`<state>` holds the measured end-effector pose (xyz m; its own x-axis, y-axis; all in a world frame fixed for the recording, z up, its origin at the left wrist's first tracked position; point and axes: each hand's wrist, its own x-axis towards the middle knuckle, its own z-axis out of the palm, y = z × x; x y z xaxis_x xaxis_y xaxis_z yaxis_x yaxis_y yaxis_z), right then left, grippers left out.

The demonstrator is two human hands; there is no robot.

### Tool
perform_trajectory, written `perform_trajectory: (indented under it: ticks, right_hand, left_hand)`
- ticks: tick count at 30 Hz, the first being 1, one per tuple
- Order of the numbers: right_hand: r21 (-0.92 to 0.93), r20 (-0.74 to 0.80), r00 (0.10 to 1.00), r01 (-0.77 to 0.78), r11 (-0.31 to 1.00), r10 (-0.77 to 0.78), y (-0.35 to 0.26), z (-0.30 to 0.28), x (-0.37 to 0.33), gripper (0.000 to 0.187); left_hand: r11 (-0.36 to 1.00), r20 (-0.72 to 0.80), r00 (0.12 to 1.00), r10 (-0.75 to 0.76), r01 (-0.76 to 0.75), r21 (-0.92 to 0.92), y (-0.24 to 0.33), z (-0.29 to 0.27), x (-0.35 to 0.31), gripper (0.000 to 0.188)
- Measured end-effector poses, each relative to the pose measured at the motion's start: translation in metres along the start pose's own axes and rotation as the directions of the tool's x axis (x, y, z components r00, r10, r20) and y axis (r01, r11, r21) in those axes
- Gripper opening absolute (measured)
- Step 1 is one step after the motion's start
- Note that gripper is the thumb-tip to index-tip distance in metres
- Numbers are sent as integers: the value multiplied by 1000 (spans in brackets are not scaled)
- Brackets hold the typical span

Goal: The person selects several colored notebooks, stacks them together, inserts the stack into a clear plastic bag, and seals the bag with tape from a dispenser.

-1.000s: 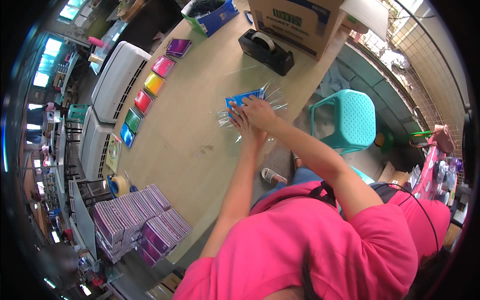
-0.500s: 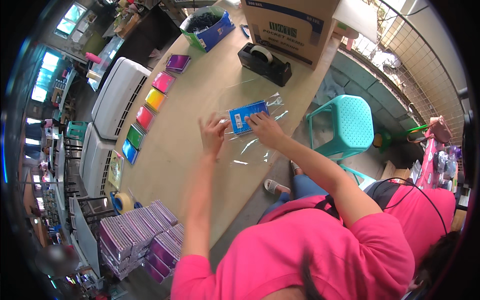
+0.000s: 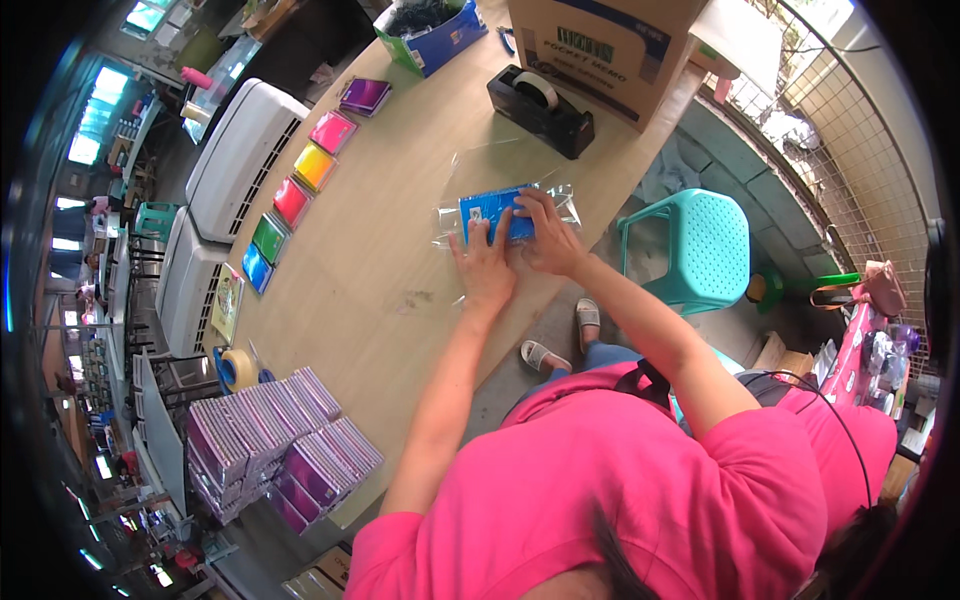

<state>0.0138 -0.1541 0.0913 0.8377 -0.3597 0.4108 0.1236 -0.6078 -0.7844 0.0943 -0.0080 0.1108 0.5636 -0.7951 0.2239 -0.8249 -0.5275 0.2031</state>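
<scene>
1. Our left hand point(image 3: 486, 270) lies spread, ungripping, on the blue notebook point(image 3: 495, 203), near the table point(image 3: 385, 225) edge closest to us.
2. Our right hand point(image 3: 553, 248) bends over it; grip unclear.
3. We seem to be wrapping it in clear film point(image 3: 569, 205).
4. Next calls for taut film.

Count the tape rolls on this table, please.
2: a whitish roll in the black dispenser beyond the blue notebook, and a tan roll near the purple stacks. More may be hidden.
</scene>
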Motion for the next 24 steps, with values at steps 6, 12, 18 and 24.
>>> perform_trajectory:
  ticks: [6,12,18,24]
  right_hand:
    - [470,19,979,-187,862,202,-7,-18,16,70]
    - [178,-511,828,-160,971,230,85,-90,100,25]
    - [96,153,625,-780,618,765,155,-151,165,20]
    - [156,-93,787,-593,790,610,91,-136,129,23]
  left_hand:
    - [998,75,995,-64,63,8,5,1,-6,72]
    - [987,210,967,-146,129,90,21,-7,-5,94]
    - [987,268,951,-155,141,73,32,-7,4,95]
    - [979,225,956,-188,163,125,18,-3,-11,83]
